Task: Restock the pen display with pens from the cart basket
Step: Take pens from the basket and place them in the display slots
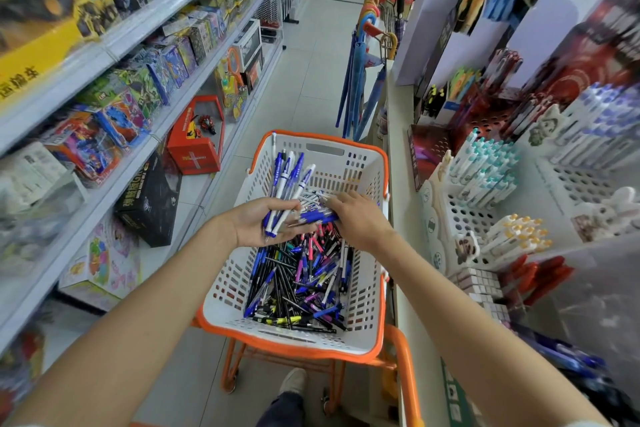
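While the loose pens (298, 284) lie heaped in the white cart basket (367, 288) with its orange rim, both hands work just above the far half of the heap. The left hand (256, 224) is turned palm up. Its grip is closed round a bundle of pens (289, 180), blue and white, which fan upward and away from the person. The right hand (360, 218) is turned palm down, just beside the left. Its grip is curled over a few blue pens (317, 217), whose ends point toward the left palm.

The basket sits on an orange cart frame (407, 378), which stands on the tiled floor (311, 73) of a shop aisle. Just beside the cart on the right runs a pale worktop (403, 236). It carries the pen display (457, 215), a set of white perforated racks. The racks hold teal-capped pens (485, 163), yellow-capped pens (519, 236) and, nearer the person, red pens (540, 274).

On the left, shelves (114, 48) carry boxed toys. Blue umbrellas (356, 87) hang beyond the basket. One shoe (294, 381) shows below it.
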### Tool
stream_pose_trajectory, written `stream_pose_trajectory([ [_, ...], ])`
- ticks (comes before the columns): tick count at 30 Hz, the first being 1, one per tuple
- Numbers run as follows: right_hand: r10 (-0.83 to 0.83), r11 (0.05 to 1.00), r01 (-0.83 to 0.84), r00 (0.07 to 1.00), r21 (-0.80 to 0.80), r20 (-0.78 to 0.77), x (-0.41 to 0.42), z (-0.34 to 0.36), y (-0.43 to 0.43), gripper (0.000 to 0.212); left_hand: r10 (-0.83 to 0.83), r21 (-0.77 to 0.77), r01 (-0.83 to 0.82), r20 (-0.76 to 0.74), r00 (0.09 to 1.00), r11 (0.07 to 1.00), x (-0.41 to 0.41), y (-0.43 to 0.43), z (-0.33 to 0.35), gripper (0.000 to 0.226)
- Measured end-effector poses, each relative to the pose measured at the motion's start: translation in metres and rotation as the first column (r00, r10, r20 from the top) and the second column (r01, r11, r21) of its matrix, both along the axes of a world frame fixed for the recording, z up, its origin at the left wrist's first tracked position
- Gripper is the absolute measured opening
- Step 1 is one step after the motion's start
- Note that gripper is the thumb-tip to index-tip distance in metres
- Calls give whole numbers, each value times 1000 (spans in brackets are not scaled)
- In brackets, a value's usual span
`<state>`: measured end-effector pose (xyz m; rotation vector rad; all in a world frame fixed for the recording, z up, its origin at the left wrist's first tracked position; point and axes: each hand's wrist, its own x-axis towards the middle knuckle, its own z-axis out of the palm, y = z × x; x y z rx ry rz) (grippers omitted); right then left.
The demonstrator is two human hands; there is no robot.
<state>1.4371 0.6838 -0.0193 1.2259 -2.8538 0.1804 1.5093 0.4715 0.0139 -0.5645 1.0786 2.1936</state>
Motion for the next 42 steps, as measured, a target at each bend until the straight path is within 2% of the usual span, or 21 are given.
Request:
stream_pose_trajectory([
  [2,-150,985,162,976,-64,156,-1,0,11,7,67,-41,-68,-30,997,997,-1,-6,-4,7],
  [3,-218,956,266,929,-127,300,-1,2,14,5,81,-78,-85,-52,995,993,-2,-8,-7,8],
  [4,-250,897,390,836,-208,488,0,5,14,6,84,-114,-92,-76,994,989,-2,-7,-8,11],
  [6,-152,711,625,584,-322,797,2,12,6,9,91,-163,-113,-136,987,980,-3,-2,-9,15],
  [7,-69,634,693,491,-342,869,2,16,0,13,102,-183,-133,-170,980,974,-3,2,-11,17],
  [8,3,591,727,432,-350,902,2,20,-6,17,114,-204,-156,-202,973,967,-4,7,-12,18],
  [10,76,579,737,379,-350,922,2,25,-18,18,132,-263,-200,-257,957,944,-7,17,-15,19],
  [14,99,592,710,406,-382,909,6,28,-32,18,242,-395,-345,-288,926,851,-14,33,-17,27],
  [16,30,595,712,446,-374,895,6,26,-36,41,295,-420,-395,-284,912,817,-17,36,-18,31],
  [18,-44,597,708,499,-378,866,9,26,-40,63,322,-395,-413,-278,905,820,-19,39,-18,27],
  [22,-69,636,611,654,-471,754,20,28,-49,61,388,-337,-462,-265,883,820,-23,45,-12,10],
  [24,-72,637,595,680,-491,730,22,25,-53,68,391,-334,-472,-282,876,816,-27,47,-13,9],
  [28,-113,608,660,621,-441,775,22,22,-59,74,379,-333,-472,-307,873,816,-31,45,-16,10],
  [31,-89,541,749,503,-382,860,21,23,-60,74,326,-340,-423,-306,894,840,-32,43,-16,15],
  [32,-102,548,753,491,-364,865,20,23,-60,75,315,-348,-412,-301,900,842,-32,43,-17,20],
  [35,-169,629,701,545,-336,821,20,21,-60,82,302,-318,-404,-324,897,858,-32,45,-16,20],
  [38,-135,642,687,538,-340,832,22,23,-58,83,287,-326,-395,-331,899,859,-35,46,-15,28],
  [40,-74,642,688,494,-337,867,22,24,-57,86,319,-374,-420,-304,898,827,-37,45,-16,34],
  [42,-7,627,719,388,-298,922,22,26,-55,83,360,-408,-459,-297,884,789,-38,47,-17,36],
])
